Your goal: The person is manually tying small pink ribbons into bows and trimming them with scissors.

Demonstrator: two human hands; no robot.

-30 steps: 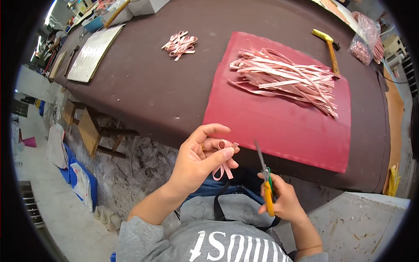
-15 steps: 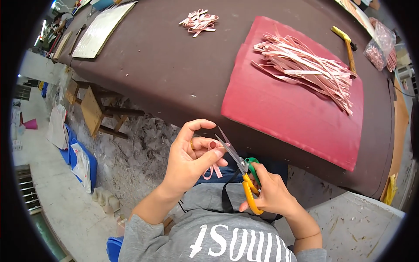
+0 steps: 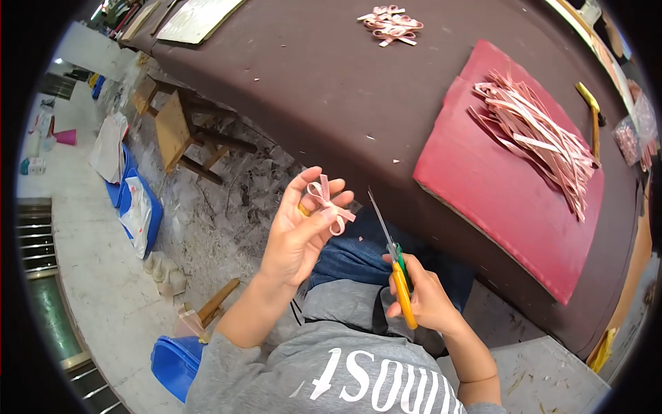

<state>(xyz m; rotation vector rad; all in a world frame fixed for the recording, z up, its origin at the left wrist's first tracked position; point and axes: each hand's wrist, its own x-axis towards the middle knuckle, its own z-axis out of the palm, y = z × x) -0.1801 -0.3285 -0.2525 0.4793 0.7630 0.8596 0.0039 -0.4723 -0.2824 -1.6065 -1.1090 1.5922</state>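
My left hand [image 3: 291, 241] pinches a small pink ribbon bow [image 3: 324, 194] between thumb and fingers, its loops and tails standing out around the thumb. In my right hand [image 3: 436, 297] is a pair of scissors [image 3: 403, 293] with yellow and green handles. Their blades look closed and point up and away, a little to the right of the bow and apart from it. A tiny pink scrap [image 3: 360, 239] shows between the bow and the blades. Beyond my hands, a bundle of long pink strips [image 3: 538, 141] lies on a red mat [image 3: 465, 186].
The brown-covered table [image 3: 331, 90] bears a small pile of pink bows [image 3: 390, 27], a hammer [image 3: 594, 127] and a clear plastic bag [image 3: 627, 141]. A pale board [image 3: 200, 21] lies at its far left. Wooden stools [image 3: 172, 131] and blue bins [image 3: 176, 366] stand on the floor at left.
The scissors have closed and swung away from the ribbon to the right. My left hand has turned, showing the bow's loops. The view has shifted left, so the table appears further right.
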